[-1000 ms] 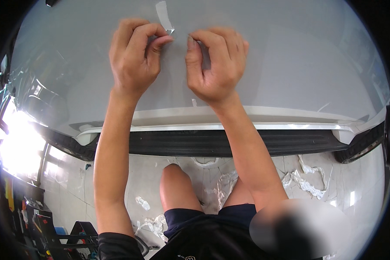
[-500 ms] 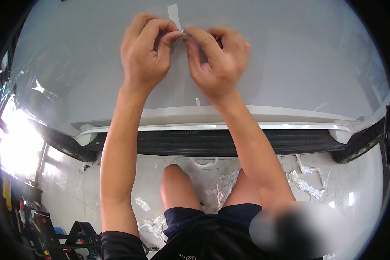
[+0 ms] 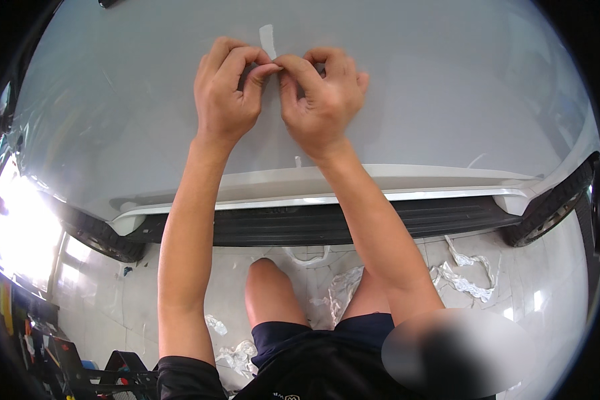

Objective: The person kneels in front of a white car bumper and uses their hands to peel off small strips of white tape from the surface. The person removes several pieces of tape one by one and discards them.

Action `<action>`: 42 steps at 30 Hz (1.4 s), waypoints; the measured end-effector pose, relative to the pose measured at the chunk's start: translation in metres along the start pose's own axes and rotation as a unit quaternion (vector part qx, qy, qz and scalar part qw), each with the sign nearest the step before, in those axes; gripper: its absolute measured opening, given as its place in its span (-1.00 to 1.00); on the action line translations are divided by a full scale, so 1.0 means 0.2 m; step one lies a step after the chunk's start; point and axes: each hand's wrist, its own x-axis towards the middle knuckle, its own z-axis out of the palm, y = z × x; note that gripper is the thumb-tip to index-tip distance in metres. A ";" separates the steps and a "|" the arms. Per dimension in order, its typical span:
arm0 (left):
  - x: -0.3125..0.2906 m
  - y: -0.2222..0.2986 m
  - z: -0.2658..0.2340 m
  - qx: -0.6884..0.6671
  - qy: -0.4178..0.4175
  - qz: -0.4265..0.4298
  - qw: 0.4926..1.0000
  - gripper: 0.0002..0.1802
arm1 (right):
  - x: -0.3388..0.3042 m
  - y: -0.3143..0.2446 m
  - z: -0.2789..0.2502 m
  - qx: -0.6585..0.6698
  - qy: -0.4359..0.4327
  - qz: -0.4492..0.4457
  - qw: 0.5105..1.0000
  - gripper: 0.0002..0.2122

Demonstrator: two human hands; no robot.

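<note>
Film strip (image 3: 268, 40), a pale tab, stands up from the grey car panel (image 3: 447, 93) at the far middle. Left hand (image 3: 225, 93) and right hand (image 3: 321, 100), fingers curled, pinch its base together. Peeling looks underway; a steady, even pull seems needed.

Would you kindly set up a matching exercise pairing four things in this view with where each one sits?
Things:
1. left hand
2. white strip
3. black side step
4. crumpled film scraps

Places:
A. on the tiled floor, to the right of the knees
B. stuck on the grey car panel, just above the fingertips
C. fingertips meeting the right hand on the panel
D. running under the panel's lower edge

Pairs: 1-C, 2-B, 3-D, 4-A
</note>
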 end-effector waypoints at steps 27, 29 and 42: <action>-0.01 0.03 -0.11 -0.026 -0.066 0.001 0.998 -0.71 | -0.04 0.01 0.02 -0.008 0.021 -0.016 1.000 -0.79; -0.01 0.04 -0.11 -0.023 -0.064 0.002 0.998 -0.69 | -0.04 0.01 0.02 0.002 0.028 -0.016 0.999 -0.80; -0.05 0.01 0.01 0.059 0.028 0.081 0.995 -0.72 | -0.04 0.02 0.01 0.051 0.046 -0.018 0.998 -0.84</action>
